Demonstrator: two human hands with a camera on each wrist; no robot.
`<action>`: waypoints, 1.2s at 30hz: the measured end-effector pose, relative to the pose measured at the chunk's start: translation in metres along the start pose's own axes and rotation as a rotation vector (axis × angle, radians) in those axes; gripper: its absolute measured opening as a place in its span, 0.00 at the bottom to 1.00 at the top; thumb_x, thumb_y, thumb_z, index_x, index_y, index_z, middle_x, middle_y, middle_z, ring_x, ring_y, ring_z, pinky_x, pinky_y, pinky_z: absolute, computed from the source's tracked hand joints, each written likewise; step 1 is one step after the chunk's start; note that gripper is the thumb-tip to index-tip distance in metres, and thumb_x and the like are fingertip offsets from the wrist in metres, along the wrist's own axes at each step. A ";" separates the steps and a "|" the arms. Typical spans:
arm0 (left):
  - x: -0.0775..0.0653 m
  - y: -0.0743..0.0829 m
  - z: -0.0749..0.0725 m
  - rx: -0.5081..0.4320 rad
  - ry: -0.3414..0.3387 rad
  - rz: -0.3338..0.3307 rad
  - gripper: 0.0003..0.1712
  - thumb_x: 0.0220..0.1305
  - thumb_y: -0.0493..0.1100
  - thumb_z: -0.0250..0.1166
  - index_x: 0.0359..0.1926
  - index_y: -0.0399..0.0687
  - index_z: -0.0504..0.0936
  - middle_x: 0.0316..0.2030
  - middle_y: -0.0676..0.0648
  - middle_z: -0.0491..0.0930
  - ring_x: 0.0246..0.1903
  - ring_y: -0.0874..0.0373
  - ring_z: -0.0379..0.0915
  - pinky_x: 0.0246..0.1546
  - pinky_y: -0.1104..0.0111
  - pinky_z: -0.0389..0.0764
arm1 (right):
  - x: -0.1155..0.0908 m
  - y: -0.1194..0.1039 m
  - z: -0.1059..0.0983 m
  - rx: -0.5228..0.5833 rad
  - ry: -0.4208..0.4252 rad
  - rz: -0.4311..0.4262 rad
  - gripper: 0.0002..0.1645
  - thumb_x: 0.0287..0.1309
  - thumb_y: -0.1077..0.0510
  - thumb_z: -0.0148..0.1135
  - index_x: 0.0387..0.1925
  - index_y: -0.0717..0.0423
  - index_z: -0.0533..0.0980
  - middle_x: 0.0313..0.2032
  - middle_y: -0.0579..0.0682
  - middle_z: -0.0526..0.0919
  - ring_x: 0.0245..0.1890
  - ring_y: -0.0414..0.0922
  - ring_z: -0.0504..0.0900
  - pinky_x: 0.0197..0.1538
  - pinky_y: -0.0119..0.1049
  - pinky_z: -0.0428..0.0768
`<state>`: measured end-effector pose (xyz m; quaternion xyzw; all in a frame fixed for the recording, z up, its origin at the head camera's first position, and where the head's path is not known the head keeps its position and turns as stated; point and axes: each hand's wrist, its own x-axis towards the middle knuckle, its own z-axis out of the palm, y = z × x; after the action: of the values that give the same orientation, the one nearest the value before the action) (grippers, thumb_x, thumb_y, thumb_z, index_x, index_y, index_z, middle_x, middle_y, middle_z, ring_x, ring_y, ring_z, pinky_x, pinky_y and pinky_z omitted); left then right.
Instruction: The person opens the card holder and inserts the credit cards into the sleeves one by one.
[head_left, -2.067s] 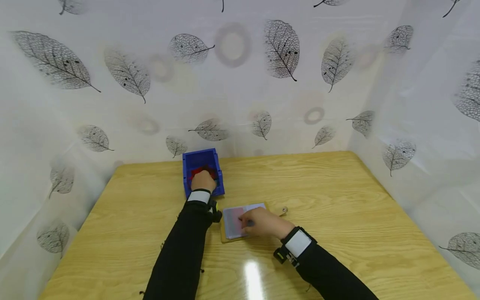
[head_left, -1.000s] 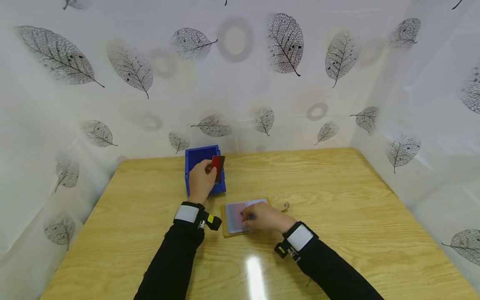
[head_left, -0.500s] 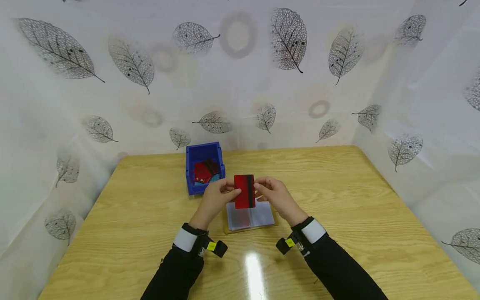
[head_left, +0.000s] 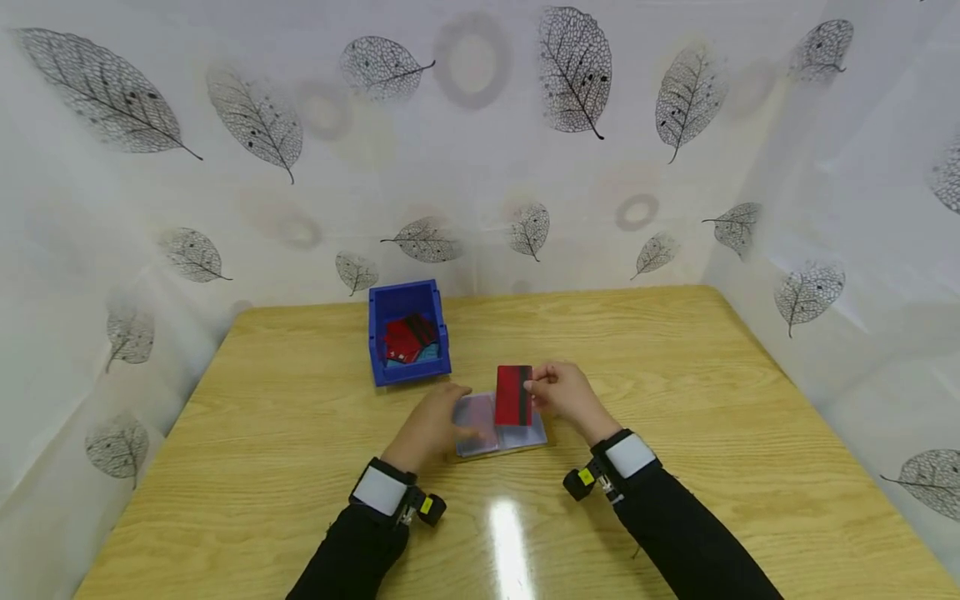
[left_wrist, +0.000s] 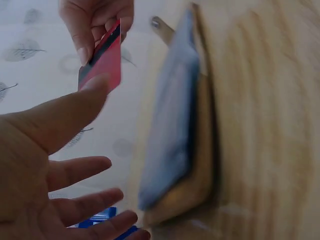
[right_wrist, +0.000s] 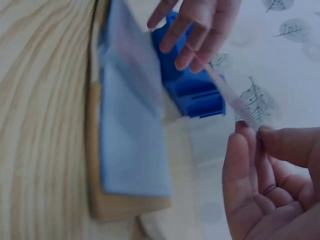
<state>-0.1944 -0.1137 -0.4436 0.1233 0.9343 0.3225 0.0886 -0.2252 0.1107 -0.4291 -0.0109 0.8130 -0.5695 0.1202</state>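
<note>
Blue left, red right: keep it light

Boxy plastic bin [head_left: 405,301] first, with loose cards [head_left: 408,338] inside. Next, the left hand [head_left: 430,423] holds nothing, fingers spread beside the tan-covered card book [right_wrist: 127,206]; I'd steady those floppy-looking clear pockets [head_left: 522,437] with it. Over the right page hangs one glossy, striped red card [head_left: 512,396], edge-pinched by the right hand [head_left: 567,395]. I'd keep that pinch light and the card square.

Apparently a curtained-off recording booth: leaf-printed white sheeting [head_left: 480,171] hangs behind and along both sides of the wood-grain surface [head_left: 660,375], and wrist cameras [head_left: 431,509] are worn.
</note>
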 end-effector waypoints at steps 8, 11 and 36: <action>-0.004 -0.003 0.008 0.174 -0.019 0.047 0.49 0.39 0.52 0.82 0.62 0.37 0.73 0.61 0.36 0.71 0.60 0.39 0.66 0.62 0.51 0.67 | 0.004 0.012 0.004 -0.002 0.018 0.105 0.06 0.63 0.66 0.60 0.37 0.69 0.75 0.26 0.54 0.79 0.23 0.43 0.79 0.31 0.38 0.83; -0.005 -0.003 0.008 0.194 -0.012 0.048 0.48 0.40 0.52 0.81 0.62 0.36 0.74 0.60 0.36 0.72 0.60 0.39 0.67 0.61 0.51 0.68 | 0.003 0.014 0.006 -0.004 0.016 0.111 0.06 0.62 0.66 0.60 0.36 0.69 0.75 0.26 0.54 0.79 0.22 0.42 0.79 0.30 0.38 0.83; -0.008 -0.001 0.008 0.200 -0.015 0.011 0.49 0.42 0.55 0.80 0.64 0.40 0.73 0.63 0.38 0.70 0.62 0.41 0.64 0.62 0.51 0.67 | -0.001 0.018 0.019 0.008 -0.019 0.107 0.16 0.58 0.69 0.63 0.46 0.71 0.71 0.25 0.57 0.82 0.18 0.42 0.80 0.26 0.37 0.83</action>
<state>-0.1852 -0.1119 -0.4499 0.1391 0.9605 0.2271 0.0809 -0.2179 0.0992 -0.4518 0.0276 0.8091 -0.5653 0.1581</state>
